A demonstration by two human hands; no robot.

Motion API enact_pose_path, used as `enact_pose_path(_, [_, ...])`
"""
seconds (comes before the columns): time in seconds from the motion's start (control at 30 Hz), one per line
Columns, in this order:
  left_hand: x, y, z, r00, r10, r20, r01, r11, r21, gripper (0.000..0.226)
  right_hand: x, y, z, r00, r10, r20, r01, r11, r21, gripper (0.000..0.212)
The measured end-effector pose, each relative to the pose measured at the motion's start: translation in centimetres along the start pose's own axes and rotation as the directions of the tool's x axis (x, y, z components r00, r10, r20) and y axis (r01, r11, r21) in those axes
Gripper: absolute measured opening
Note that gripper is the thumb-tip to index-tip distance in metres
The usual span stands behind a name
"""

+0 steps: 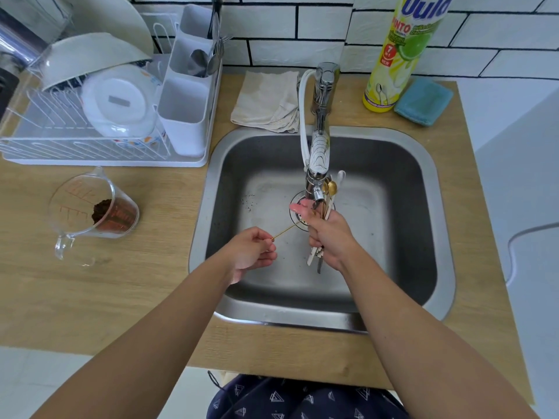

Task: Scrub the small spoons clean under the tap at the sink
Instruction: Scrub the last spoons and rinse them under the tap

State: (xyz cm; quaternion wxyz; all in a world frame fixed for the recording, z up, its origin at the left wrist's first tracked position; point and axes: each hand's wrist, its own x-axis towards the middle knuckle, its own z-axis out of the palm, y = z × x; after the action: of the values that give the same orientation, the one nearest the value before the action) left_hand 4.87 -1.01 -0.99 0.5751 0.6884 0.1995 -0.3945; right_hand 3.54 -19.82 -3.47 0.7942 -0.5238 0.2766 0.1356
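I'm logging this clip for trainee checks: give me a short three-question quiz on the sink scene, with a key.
1. True or false: the left hand pinches the handle end of a thin gold spoon.
2. What does the right hand grip? A) a sponge B) a bundle of spoons C) the bottle
3. Fill in: the jug with brown powder stands on the counter to the ____ of the sink.

Key: 1 true; 2 B; 3 left
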Motion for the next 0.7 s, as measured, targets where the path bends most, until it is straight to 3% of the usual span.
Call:
enact_pose_path(0.07, [-0.1,-0.3,-0.3,0.999,-0.034,0.025,0.034,0.999,0.002,0.008,-0.1,0.1,0.2,1.000,-0.017,0.017,0.017,0.999,-0.051,0.029])
enact_pose_path(0.2, [-0.3,-0.2,-0.5,0.999,-0.040,0.035,0.039,0.999,0.036,0.010,0.0,-0.1,0.5,1.000,-0.022,0.016,0.023,0.993,-0.114,0.013])
enact_pose_path(0.33, [-0.4,0.2,-0.3,0.998,-0.041,0.042,0.035,0.989,0.141,0.009,0.4,0.0,-0.4,0.998,0.046,0.043,-0.048,0.998,0.047,0.026])
enact_pose_path(0.47, [-0.7,0.8,0.0,0.980,-0.101,0.169,0.078,0.988,0.135,0.008,0.0,0.1,-1.4,0.992,-0.011,0.129,-0.011,0.986,0.165,0.018])
enact_pose_path(0.57, [-0.7,0.8,0.6,0.963,-0.088,0.255,0.077,0.996,0.054,0.014,0.1,0.1,-0.7,0.995,-0.073,-0.067,0.081,0.990,0.112,0.024])
enact_pose_path(0.63, [-0.5,0.8,1.4,0.973,-0.042,0.229,0.034,0.999,0.039,0.018,0.4,0.2,-0.3,0.970,-0.083,-0.228,0.101,0.992,0.072,0.018])
enact_pose_path(0.7, [-0.2,0.9,2.3,0.982,-0.017,0.188,0.007,0.999,0.054,0.021,0.4,0.5,0.2,0.966,-0.069,-0.247,0.083,0.995,0.046,0.012])
